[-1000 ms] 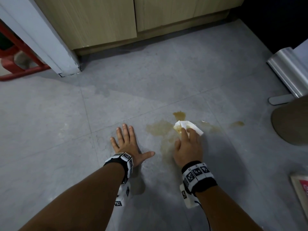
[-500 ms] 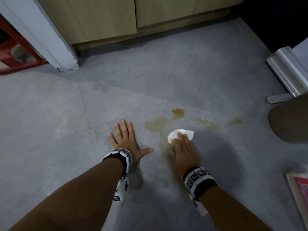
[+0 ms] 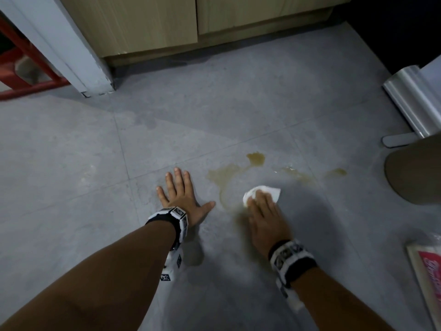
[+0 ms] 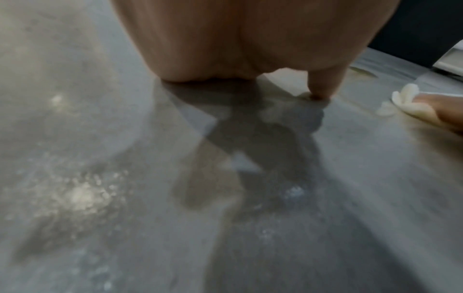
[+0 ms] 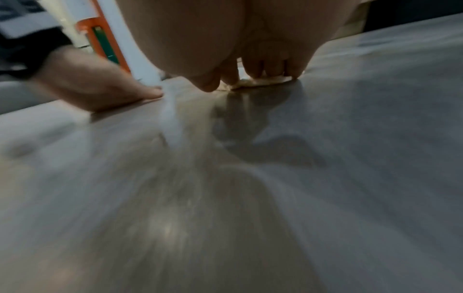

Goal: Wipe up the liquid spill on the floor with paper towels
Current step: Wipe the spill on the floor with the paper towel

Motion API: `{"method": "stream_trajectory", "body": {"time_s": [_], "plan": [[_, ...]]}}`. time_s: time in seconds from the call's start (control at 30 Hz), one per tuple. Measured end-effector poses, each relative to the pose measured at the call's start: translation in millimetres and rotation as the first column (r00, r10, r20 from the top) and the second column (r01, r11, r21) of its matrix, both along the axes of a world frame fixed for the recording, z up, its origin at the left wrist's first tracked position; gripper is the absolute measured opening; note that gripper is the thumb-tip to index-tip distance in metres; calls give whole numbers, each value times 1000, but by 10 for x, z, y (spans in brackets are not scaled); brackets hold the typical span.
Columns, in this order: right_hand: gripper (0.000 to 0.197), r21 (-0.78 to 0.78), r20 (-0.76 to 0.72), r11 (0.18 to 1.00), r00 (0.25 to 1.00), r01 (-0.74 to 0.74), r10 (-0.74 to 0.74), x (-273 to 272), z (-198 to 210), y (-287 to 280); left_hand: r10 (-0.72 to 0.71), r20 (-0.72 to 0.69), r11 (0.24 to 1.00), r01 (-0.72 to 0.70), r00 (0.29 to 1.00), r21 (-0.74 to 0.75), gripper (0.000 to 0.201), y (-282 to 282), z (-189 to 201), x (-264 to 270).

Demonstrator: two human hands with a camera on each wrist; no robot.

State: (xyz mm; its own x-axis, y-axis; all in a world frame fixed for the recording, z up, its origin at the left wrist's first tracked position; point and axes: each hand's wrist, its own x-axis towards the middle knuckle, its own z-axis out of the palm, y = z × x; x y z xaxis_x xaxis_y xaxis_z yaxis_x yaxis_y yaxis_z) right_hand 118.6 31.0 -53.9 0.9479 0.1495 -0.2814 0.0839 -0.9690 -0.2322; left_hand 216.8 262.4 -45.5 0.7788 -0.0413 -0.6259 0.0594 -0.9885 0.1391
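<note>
A yellow-brown spill (image 3: 224,175) lies smeared on the grey floor tiles, with smaller patches (image 3: 256,158) further off and to the right (image 3: 336,172). My right hand (image 3: 262,211) presses a wadded white paper towel (image 3: 269,191) onto the floor just right of the main smear, fingers laid over it. The right wrist view shows the fingertips bearing down on the stained towel (image 5: 260,82). My left hand (image 3: 181,194) lies flat on the floor left of the spill, fingers spread, holding nothing. Its wrist view shows the towel (image 4: 406,99) at the right edge.
Wooden cabinets (image 3: 155,20) and a white post (image 3: 71,56) stand at the back, with a red frame (image 3: 28,87) to the left. To the right are a metal bin (image 3: 415,101) and a round brown object (image 3: 415,173). A tissue packet (image 3: 429,271) lies at the lower right.
My right hand has dragged the towel back toward me from the far patch, then a little to the right. The left hand has stayed planted.
</note>
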Motion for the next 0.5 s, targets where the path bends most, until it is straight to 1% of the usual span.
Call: {"method": "stream_trajectory", "body": {"time_s": [0.07, 0.1, 0.13, 0.17, 0.2, 0.23, 0.27, 0.3, 0.37, 0.43, 0.47, 0.5], "plan": [[60, -25, 11, 993, 993, 117, -117, 299, -33, 46, 26, 9, 999, -25, 1000, -27, 106, -19, -21, -14], [64, -1, -11, 987, 987, 162, -162, 439, -9, 166, 33, 21, 999, -32, 999, -36, 99, -29, -34, -18], [66, 32, -28, 984, 984, 175, -174, 516, 14, 326, 38, 33, 999, -37, 999, -37, 93, -29, -42, -21], [65, 69, 21, 985, 987, 159, -161, 522, 22, 486, 43, 40, 999, -41, 998, -35, 90, -22, -43, -23], [60, 93, 68, 990, 992, 101, -108, 453, 44, 627, 43, 49, 999, -42, 998, -29, 87, -22, -46, -17], [57, 90, 58, 996, 998, 23, -28, 308, 65, 738, 40, 54, 999, -39, 998, -20, 85, -23, -50, -12], [57, 86, 11, 995, 998, -58, 58, 101, 70, 790, 40, 55, 999, -39, 998, -14, 83, -21, -57, -12], [57, 90, -16, 988, 992, -124, 126, -110, 85, 764, 41, 53, 999, -40, 998, -11, 82, -25, -60, -13], [54, 86, 19, 980, 983, -181, 180, -476, 18, 509, 39, 51, 999, -38, 998, -8, 81, -38, -80, -15], [50, 31, 52, 986, 985, -164, 162, -594, -66, 121, 30, 79, 1000, -30, 996, 5, 81, -34, -111, -29], [50, 10, 55, 993, 992, -118, 118, -540, -106, -36, 30, 101, 999, -32, 994, 15, 82, -26, -125, -30], [52, -3, 66, 999, 997, -41, 41, -404, -117, -126, 37, 110, 999, -39, 993, 18, 82, -26, -131, -29]]}}
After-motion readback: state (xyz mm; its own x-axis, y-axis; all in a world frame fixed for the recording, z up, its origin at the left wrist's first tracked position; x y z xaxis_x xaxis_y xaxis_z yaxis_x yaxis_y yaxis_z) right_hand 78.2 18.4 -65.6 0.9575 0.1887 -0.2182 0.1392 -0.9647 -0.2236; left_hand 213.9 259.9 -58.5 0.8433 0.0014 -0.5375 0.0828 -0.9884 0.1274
